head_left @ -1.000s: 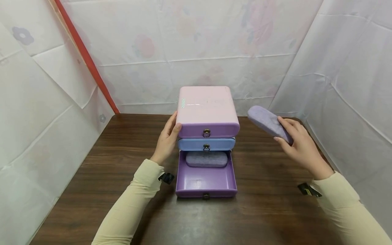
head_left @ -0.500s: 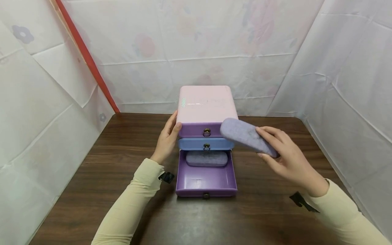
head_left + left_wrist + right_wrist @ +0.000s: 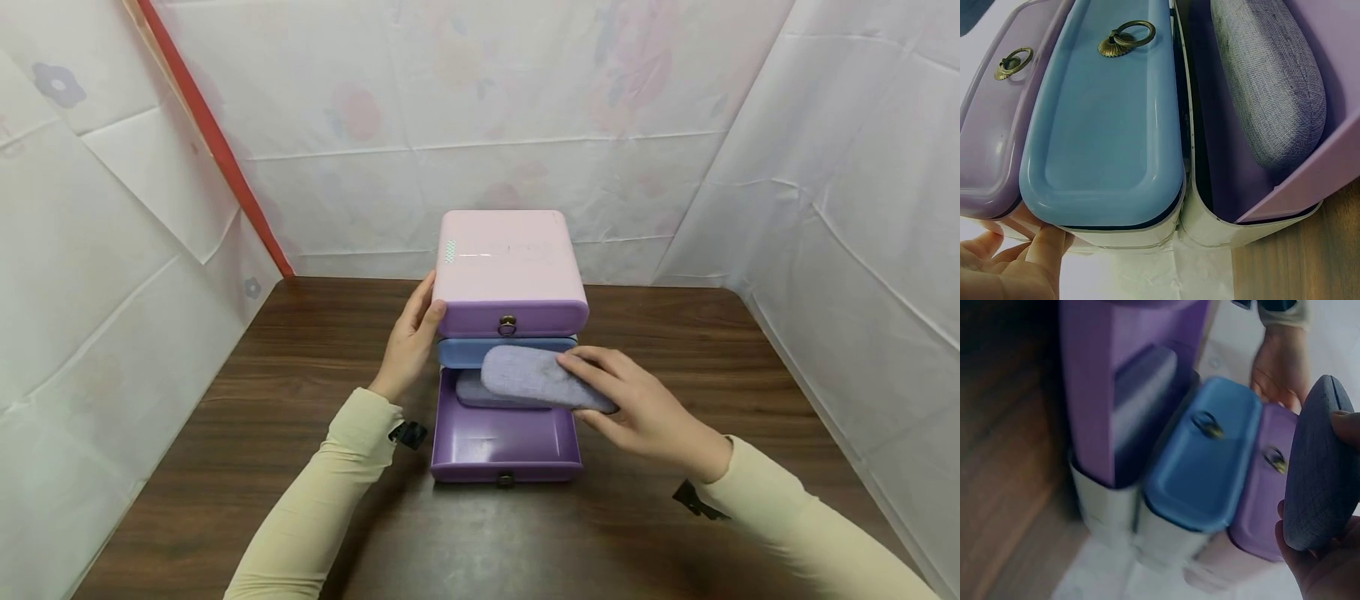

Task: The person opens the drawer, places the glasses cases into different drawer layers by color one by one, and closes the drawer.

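Note:
A chest of three stacked drawers [image 3: 510, 254] has a pink top, a purple upper drawer and a blue middle drawer [image 3: 459, 353], both closed. The purple bottom drawer [image 3: 491, 442] is pulled out and contains a grey-purple fabric glasses case [image 3: 471, 392] along its back. My left hand [image 3: 405, 354] rests against the chest's upper left side, thumb by the front corner, fingers fairly straight. Between thumb and fingers, my right hand [image 3: 648, 417] holds a second glasses case [image 3: 528, 375] by its right end. This case is tilted above the open drawer and partly hides the first.
The chest stands on a dark wooden table [image 3: 300, 367]. White printed sheets [image 3: 337, 167] hang behind and at both sides, with a red strip [image 3: 217, 142] at the left corner. Brass ring pulls [image 3: 1125, 40] stick out from the drawer fronts.
My right hand has carried its glasses case leftward and down, from the chest's right side to over the bottom drawer. The left hand and the drawers stay in place.

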### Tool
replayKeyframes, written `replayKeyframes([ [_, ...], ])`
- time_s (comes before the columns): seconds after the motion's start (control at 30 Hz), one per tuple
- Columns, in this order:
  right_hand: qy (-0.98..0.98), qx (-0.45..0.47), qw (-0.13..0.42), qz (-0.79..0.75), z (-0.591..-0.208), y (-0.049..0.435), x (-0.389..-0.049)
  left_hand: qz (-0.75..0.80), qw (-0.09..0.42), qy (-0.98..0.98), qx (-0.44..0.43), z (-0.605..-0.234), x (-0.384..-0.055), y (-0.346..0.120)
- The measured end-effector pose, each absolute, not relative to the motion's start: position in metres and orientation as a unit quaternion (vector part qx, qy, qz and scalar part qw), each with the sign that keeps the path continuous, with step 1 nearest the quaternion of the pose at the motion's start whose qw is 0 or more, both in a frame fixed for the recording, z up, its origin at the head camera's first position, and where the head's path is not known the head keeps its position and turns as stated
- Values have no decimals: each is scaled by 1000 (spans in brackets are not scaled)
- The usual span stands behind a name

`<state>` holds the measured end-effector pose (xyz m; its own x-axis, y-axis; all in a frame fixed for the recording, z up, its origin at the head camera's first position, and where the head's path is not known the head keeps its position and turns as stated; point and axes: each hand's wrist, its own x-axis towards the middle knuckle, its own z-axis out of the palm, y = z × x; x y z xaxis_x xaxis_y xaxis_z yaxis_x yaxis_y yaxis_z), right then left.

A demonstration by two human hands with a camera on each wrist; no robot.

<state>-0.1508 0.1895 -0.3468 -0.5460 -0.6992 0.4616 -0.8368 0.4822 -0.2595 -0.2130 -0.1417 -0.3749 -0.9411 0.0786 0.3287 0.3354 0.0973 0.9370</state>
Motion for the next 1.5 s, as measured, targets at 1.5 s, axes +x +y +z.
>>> replayKeyframes([
  [1.5,-873,472,5,122,-419,147,-175,-651,105,-739,-138,-375,-211,-139],
])
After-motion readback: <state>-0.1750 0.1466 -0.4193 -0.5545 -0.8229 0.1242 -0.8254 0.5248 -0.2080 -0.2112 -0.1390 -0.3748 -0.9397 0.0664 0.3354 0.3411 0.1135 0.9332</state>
